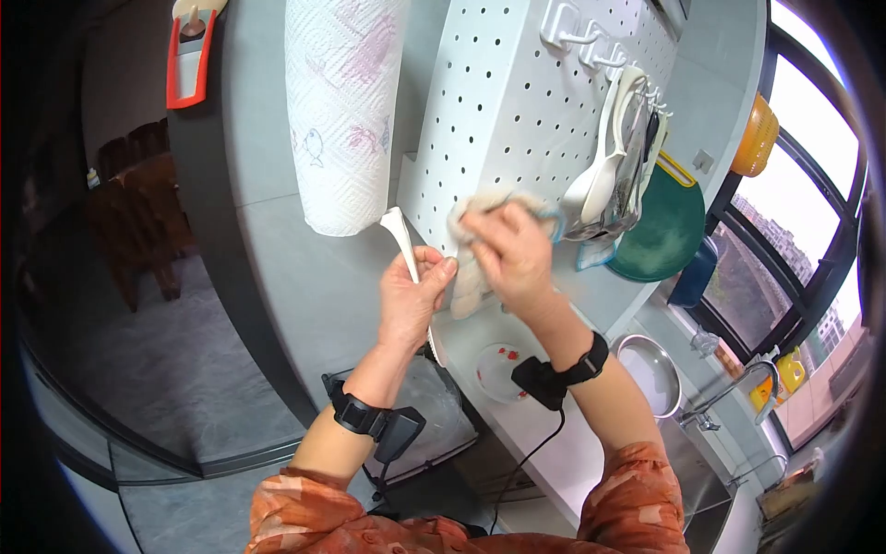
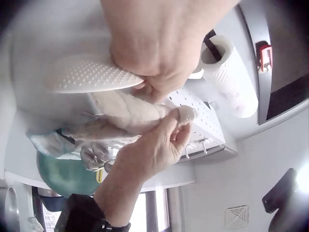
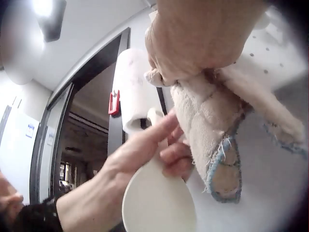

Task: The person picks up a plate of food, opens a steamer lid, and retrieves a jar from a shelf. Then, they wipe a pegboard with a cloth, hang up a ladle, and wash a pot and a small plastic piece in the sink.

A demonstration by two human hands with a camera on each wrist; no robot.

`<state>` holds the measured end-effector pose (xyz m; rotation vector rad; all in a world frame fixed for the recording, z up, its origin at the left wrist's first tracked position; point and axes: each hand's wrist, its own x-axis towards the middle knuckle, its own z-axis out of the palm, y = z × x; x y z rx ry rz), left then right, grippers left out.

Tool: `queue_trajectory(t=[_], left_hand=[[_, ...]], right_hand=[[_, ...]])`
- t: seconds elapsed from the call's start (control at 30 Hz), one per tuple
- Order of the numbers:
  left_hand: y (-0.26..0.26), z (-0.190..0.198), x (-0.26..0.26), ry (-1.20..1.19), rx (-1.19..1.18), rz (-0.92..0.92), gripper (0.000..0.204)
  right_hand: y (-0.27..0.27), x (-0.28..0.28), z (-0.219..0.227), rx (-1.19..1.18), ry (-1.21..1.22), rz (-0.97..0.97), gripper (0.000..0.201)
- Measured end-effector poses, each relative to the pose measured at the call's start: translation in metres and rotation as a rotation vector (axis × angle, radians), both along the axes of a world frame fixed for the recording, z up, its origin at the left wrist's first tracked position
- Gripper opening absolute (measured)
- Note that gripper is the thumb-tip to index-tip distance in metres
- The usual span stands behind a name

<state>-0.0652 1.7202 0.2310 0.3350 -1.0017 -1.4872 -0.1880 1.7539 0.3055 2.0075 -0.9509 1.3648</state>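
A white rice paddle with a dotted blade (image 2: pixel 94 76) is pinched by its handle (image 1: pixel 401 235) in my left hand (image 1: pixel 413 297); its blade (image 3: pixel 159 200) looks smooth in the right wrist view. A beige cloth with a blue stitched edge (image 3: pixel 200 116) hangs from my right hand (image 1: pixel 517 254), whose fingers are curled round it. In the head view the cloth (image 1: pixel 471 282) is blurred and stands just to the right of the paddle's handle. Whether cloth and paddle touch cannot be told.
A paper towel roll (image 1: pixel 341 111) hangs at the upper left beside a white pegboard (image 1: pixel 503 102) with utensils on hooks. A green board (image 1: pixel 660 226) hangs further right. Below are a counter with a plate (image 1: pixel 503 372), a metal bowl (image 1: pixel 648 374) and a sink with a faucet (image 1: pixel 738 388).
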Motion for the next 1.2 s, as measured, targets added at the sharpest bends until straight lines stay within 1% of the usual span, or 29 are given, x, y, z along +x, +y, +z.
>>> queue_trajectory(t=[0.07, 0.1, 0.17, 0.23, 0.3, 0.33, 0.4, 0.43, 0.5, 0.53, 0.6, 0.63, 0.7, 0.77, 0.83, 0.87, 0.97, 1.03, 1.1, 1.17, 1.2], left_hand=[[0.000, 0.000, 0.002, -0.011, -0.047, -0.005, 0.014], [0.000, 0.000, 0.003, -0.008, -0.053, -0.001, 0.014], [0.000, 0.000, 0.002, -0.039, -0.075, 0.015, 0.014], [-0.001, -0.001, 0.000, -0.050, -0.073, 0.031, 0.013], [-0.001, -0.001, 0.000, -0.066, -0.067, 0.049, 0.013], [0.000, -0.001, 0.000, -0.055, -0.072, 0.053, 0.012], [0.000, -0.002, 0.000, -0.042, -0.078, 0.056, 0.012], [0.000, -0.003, 0.000, -0.043, -0.089, 0.051, 0.012], [-0.001, -0.003, 0.001, -0.042, -0.100, 0.049, 0.013], [-0.001, -0.003, 0.001, -0.036, -0.098, 0.044, 0.013], [0.000, -0.005, 0.000, -0.032, -0.089, 0.035, 0.014], [-0.001, -0.006, -0.001, -0.011, -0.089, 0.050, 0.011], [-0.004, -0.008, -0.006, 0.010, -0.095, 0.059, 0.009], [-0.005, -0.008, -0.009, 0.048, -0.165, 0.151, 0.008], [-0.001, -0.005, -0.004, 0.020, -0.130, 0.121, 0.008], [0.001, -0.003, -0.003, -0.007, -0.091, 0.088, 0.008], [0.004, 0.001, -0.001, -0.024, -0.067, 0.085, 0.008], [0.002, -0.001, -0.003, -0.041, -0.076, 0.102, 0.008], [0.001, -0.002, -0.002, -0.059, -0.081, 0.122, 0.007], [0.001, 0.000, -0.002, -0.106, -0.037, 0.146, 0.008], [0.001, -0.002, -0.003, -0.109, -0.037, 0.143, 0.008]], right_hand=[[0.002, 0.001, -0.012, 0.099, 0.010, 0.019, 0.034], [0.001, 0.001, -0.009, 0.074, 0.055, -0.021, 0.032], [0.002, 0.002, 0.002, 0.052, 0.054, -0.031, 0.031], [0.002, 0.002, 0.021, 0.035, 0.059, -0.046, 0.030], [-0.004, 0.004, 0.048, -0.066, -0.001, -0.075, 0.026], [-0.007, 0.005, 0.063, -0.067, 0.002, -0.075, 0.026], [-0.015, 0.007, 0.092, -0.205, -0.075, -0.058, 0.023], [-0.018, 0.009, 0.104, -0.206, -0.073, -0.058, 0.023], [-0.024, 0.013, 0.118, -0.299, -0.127, 0.013, 0.023], [-0.026, 0.013, 0.117, -0.297, -0.126, 0.014, 0.023], [-0.028, 0.011, 0.108, -0.382, -0.085, -0.008, 0.025], [-0.025, 0.009, 0.096, -0.381, -0.087, -0.013, 0.025], [-0.013, 0.009, 0.056, -0.203, -0.035, -0.102, 0.028], [-0.003, 0.007, 0.013, -0.042, -0.040, -0.041, 0.030], [0.001, 0.004, -0.017, 0.072, -0.048, -0.017, 0.030], [0.002, 0.004, -0.018, 0.065, -0.053, -0.019, 0.030], [0.003, 0.003, -0.016, 0.088, -0.064, 0.016, 0.029], [-0.002, 0.003, -0.003, -0.013, -0.114, -0.037, 0.027], [-0.010, -0.003, 0.021, -0.016, -0.286, -0.132, 0.023], [-0.015, -0.010, 0.056, 0.047, -0.498, -0.074, 0.024], [-0.021, -0.014, 0.061, 0.047, -0.501, -0.077, 0.024]])
